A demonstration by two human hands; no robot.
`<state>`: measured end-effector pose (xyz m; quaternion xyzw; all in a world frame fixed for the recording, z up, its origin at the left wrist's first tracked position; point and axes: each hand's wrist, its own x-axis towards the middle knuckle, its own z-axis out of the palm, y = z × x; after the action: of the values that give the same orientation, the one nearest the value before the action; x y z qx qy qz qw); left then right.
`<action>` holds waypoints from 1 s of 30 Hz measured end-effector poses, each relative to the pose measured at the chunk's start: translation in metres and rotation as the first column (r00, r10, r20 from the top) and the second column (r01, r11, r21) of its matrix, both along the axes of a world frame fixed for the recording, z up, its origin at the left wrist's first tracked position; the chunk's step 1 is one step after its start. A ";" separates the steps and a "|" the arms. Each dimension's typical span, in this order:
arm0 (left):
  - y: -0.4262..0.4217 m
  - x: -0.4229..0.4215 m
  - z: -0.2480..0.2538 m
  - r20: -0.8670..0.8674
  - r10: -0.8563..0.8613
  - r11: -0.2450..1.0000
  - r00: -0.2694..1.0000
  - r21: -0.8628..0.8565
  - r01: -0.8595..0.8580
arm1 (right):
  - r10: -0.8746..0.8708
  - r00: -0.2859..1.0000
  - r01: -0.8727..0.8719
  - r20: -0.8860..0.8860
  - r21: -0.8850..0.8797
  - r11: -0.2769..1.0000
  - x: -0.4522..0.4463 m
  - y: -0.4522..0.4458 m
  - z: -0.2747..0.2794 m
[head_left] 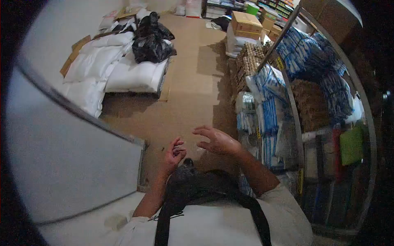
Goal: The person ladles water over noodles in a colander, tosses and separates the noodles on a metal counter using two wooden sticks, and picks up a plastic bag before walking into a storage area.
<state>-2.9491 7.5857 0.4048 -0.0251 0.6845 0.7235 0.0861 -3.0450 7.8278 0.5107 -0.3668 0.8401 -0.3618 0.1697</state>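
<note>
Both hands are held up in front of my body, above the brown floor (184, 110). My left hand (175, 153) has its palm turned up and its fingers loosely curled and apart, with nothing in it. To its right, my right hand (216, 141) is spread, thumb apart from the fingers, also holding nothing. The two hands do not touch each other. A dark apron (205, 186) with black straps covers my front below them.
At left stands a pale grey door or panel (74, 151). White sacks (133, 76) lie beyond it, with a black plastic bag (150, 45) on top. A metal-framed shelf (294, 119) holds blue-and-white packs (269, 115) at right. Cardboard boxes (246, 23) are stacked farther back.
</note>
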 end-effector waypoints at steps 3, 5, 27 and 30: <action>-0.003 -0.095 0.015 0.017 -0.096 0.995 0.995 0.001 0.096 | -0.157 0.987 0.157 0.018 -0.029 0.987 -0.066 0.031 -0.004; 0.002 -0.157 0.023 0.002 -0.188 0.979 0.982 -0.081 0.188 | -0.248 0.968 0.251 0.041 -0.070 0.966 -0.100 0.053 -0.010; 0.035 -0.815 0.019 -0.001 -0.190 0.982 0.982 -0.010 0.190 | -0.143 0.987 0.152 0.077 -0.129 0.980 -0.786 0.075 0.001; 0.023 -0.923 0.015 -0.005 -0.256 0.967 0.967 -0.007 0.256 | -0.215 0.976 0.216 0.024 -0.152 0.964 -0.876 0.072 -0.016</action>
<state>-3.8719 7.6084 0.4199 0.0652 0.6846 0.7041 0.1769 -3.9208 7.8994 0.4946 -0.2839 0.8439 -0.4432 0.1037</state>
